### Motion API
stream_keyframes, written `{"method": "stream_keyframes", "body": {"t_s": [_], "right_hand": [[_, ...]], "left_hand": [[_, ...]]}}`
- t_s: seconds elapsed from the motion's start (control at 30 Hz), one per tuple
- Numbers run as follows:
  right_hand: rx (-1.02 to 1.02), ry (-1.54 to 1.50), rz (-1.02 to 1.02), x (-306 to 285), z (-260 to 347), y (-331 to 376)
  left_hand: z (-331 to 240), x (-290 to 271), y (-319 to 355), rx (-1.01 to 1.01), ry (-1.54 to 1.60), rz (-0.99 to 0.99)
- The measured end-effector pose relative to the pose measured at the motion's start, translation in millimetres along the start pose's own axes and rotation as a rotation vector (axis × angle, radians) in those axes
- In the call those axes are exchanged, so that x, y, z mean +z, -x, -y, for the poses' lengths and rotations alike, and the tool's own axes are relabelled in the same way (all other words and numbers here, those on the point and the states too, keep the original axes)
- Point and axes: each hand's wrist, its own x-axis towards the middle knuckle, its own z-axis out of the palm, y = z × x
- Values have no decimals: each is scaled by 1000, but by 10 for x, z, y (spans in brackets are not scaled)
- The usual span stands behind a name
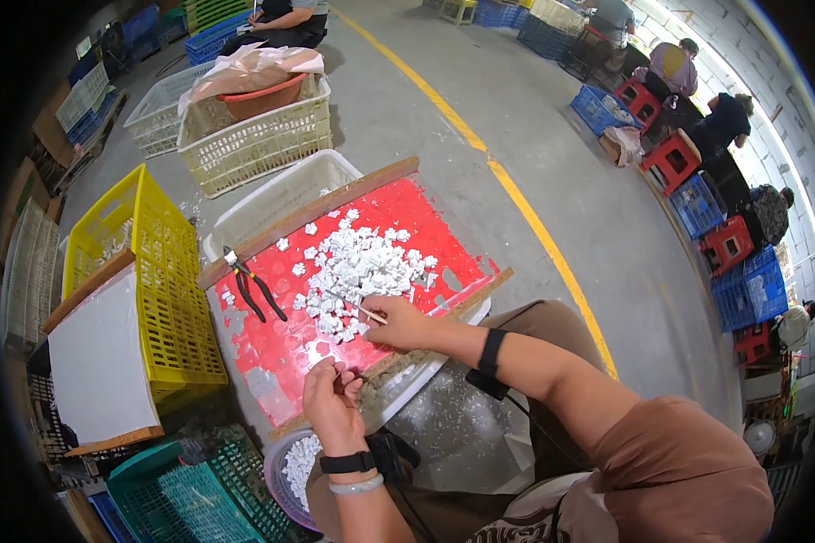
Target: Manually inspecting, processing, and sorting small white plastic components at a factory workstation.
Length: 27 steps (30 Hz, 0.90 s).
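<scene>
While the red board with wooden side rails [398, 213] sits tilted across the white plastic crate [272, 195], it carries everything that matters here, and its surface is dusted with white scraps. Largest on it is the heap of small white chunky pieces [358, 267], spread through the middle of the board toward its near rail. By the board's left edge lie the black-handled pliers [255, 288], apart from both hands.

Now the hands. The right hand [400, 323] reaches in at the near edge of the heap, fingers pinched on a thin pale stick [371, 315] whose tip points into the pieces. The left hand [330, 398] hovers at the board's near left corner, fingers curled around something small and white; whether it truly grips a piece, I cannot tell. Below that corner waits a round bowl of white pieces [294, 466], between the green crate [208, 493] and the person's knee.

To do this well, I judge the stick should pick off one piece at the heap's edge rather than dig into the middle, with the left hand kept close to the board so nothing drops past the bowl.
</scene>
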Motion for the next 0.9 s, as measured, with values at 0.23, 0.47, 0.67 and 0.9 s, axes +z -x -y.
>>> {"method": "stream_keyframes", "body": {"t_s": [0.23, 0.47, 0.67, 0.9], "right_hand": [[-287, -52, 52, -136, 387, 628], [-220, -140, -53, -370, 480, 880], [-99, -276, 24, -525, 187, 855], [-135, -425, 80, -565, 170, 812]], "left_hand": [[108, 360, 139, -93, -139, 218], [141, 520, 239, -33, -113, 289], [202, 589, 250, -51, -176, 293], [330, 650, 200, -47, -179, 310]]}}
